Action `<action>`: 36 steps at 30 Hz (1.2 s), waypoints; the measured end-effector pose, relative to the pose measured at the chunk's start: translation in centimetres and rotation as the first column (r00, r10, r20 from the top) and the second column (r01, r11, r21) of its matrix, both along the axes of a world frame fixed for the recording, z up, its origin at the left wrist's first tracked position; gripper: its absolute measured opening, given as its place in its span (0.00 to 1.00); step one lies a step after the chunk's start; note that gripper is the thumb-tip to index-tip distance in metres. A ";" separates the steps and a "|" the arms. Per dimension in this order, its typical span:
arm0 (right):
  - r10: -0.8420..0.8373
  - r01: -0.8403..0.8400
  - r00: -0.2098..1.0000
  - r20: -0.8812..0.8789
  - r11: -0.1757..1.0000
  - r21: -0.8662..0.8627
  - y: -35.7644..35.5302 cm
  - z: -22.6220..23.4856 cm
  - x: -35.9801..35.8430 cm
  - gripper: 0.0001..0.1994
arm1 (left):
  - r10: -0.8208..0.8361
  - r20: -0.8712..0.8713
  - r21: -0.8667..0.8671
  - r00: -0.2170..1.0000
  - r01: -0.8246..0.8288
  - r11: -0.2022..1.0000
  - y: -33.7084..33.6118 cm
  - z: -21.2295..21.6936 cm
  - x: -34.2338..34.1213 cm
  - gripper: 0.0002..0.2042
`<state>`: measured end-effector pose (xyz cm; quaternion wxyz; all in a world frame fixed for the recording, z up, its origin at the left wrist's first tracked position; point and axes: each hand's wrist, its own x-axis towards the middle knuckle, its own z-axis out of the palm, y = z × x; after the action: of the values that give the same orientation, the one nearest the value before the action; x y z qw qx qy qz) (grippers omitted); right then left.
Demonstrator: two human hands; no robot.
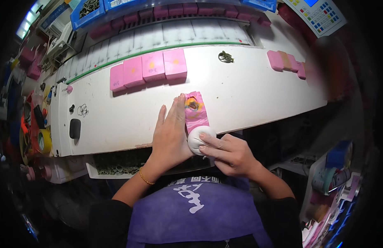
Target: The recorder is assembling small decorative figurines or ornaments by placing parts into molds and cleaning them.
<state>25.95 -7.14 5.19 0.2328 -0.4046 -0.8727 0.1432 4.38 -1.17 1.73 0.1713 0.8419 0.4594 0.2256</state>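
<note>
A pink rubber mold [195, 108] with a yellow-marked hollow lies near the table's front edge. My left hand [170, 129] is against its left side, fingers stretched out and pointing away from me. A white, round, soft cloth pouch [196, 140] is at the near end of the mold, over the table edge. My right hand [232, 153] grips this pouch, its fingertips pressed on top. The pouch hides the mold's near end. Whether my left palm also touches the pouch is hard to make out.
Several pink blocks [148, 68] stand in a row behind my hands. A dark green cluster [225, 57] lies farther back. Strapped pink blocks [284, 61] sit at the right. Below the table edge an open drawer [94, 170] holds small green pieces. A keypad panel [319, 16] is far right.
</note>
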 end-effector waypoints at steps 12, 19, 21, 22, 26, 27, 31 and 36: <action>-0.180 0.198 0.966 -0.188 0.977 0.083 8.4 3.1 -1.6 0.21 | 0.025 0.015 -0.041 1.000 -0.024 0.999 0.1 0.2 0.0 0.69; -0.355 0.337 0.935 0.020 0.903 0.266 7.5 0.8 0.8 0.22 | -0.010 0.053 0.002 0.999 0.010 1.000 0.1 0.0 -0.1 0.70; -0.414 0.341 0.900 0.139 0.864 0.370 6.6 -0.1 1.2 0.30 | 0.013 0.017 -0.019 1.000 -0.012 1.000 0.1 0.1 -0.1 0.70; -0.338 0.302 0.926 0.167 0.931 0.207 5.1 -0.3 1.0 0.35 | 0.007 0.019 -0.012 1.000 -0.007 1.000 0.1 0.5 0.0 0.70; -0.153 0.119 0.968 -0.197 0.977 -0.177 1.6 -2.9 -0.5 0.45 | 0.090 0.452 -0.191 0.887 -0.002 0.982 -0.2 0.2 0.5 0.52; -0.141 0.105 0.958 -0.251 0.983 -0.151 1.5 -3.0 -1.0 0.44 | 0.161 0.628 -0.276 0.761 0.025 0.961 -0.2 -0.4 0.6 0.44; -0.338 0.136 0.779 -0.528 0.913 -0.384 2.3 -3.1 -2.1 0.40 | 0.217 0.901 -0.324 0.376 0.250 0.913 -0.4 -0.5 0.8 0.32; -0.391 -0.033 0.692 -0.607 0.823 -0.567 2.6 -4.0 -1.6 0.35 | 0.260 0.805 -0.466 0.534 0.296 0.833 -1.0 -0.9 0.1 0.29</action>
<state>24.39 -4.54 1.21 0.4363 -0.4545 -0.5950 0.4990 4.45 -2.13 0.79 0.6086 0.5428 0.3530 0.4586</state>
